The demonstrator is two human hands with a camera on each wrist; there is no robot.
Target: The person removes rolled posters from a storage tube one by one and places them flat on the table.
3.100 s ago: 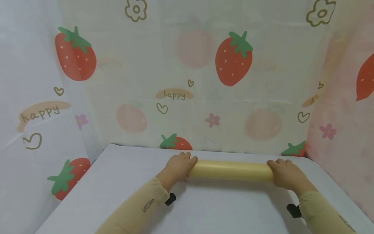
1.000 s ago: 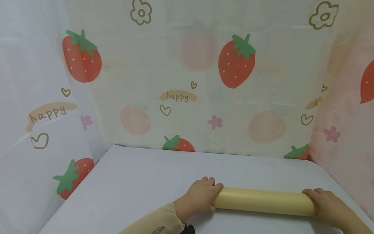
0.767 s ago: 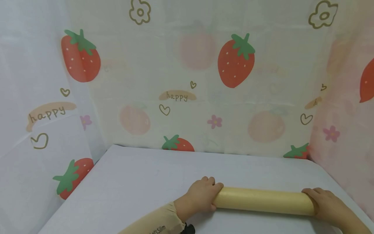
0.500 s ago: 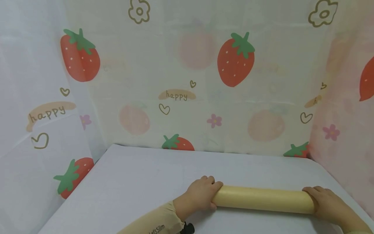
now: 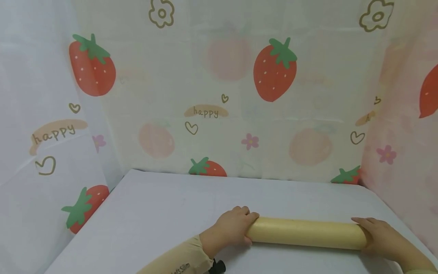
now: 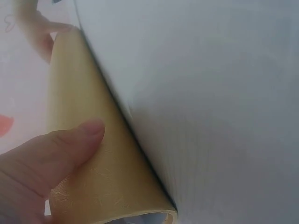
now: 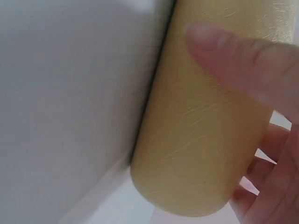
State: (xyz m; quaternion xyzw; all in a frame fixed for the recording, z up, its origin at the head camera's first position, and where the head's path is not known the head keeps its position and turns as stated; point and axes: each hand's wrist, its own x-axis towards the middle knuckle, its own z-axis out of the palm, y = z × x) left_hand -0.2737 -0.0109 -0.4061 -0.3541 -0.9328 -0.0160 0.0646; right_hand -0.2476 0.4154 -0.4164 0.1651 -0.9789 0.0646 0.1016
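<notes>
A pale yellow hollow tube (image 5: 308,233) lies crosswise on the white tabletop, right of centre and toward the near side in the head view. My left hand (image 5: 230,230) grips its left end. In the left wrist view, the thumb (image 6: 88,133) lies along the tube's side, near the open rim. At the other end is my right hand (image 5: 383,236), holding the tube between thumb (image 7: 210,39) and fingers (image 7: 261,170). One right fingertip stretches out past the top of the tube in the head view. Most left fingers are hidden behind it in the left wrist view.
The white table (image 5: 164,201) runs back to a hanging cloth (image 5: 232,91) printed with strawberries, hearts and flowers. More printed cloth encloses the left and right sides. A black wrist device (image 5: 218,266) sits under the left sleeve (image 5: 178,258).
Over about three seconds, both hands and the tube have come nearer to me and shifted right. During the last half second the tube hardly moves, while a right finger straightens.
</notes>
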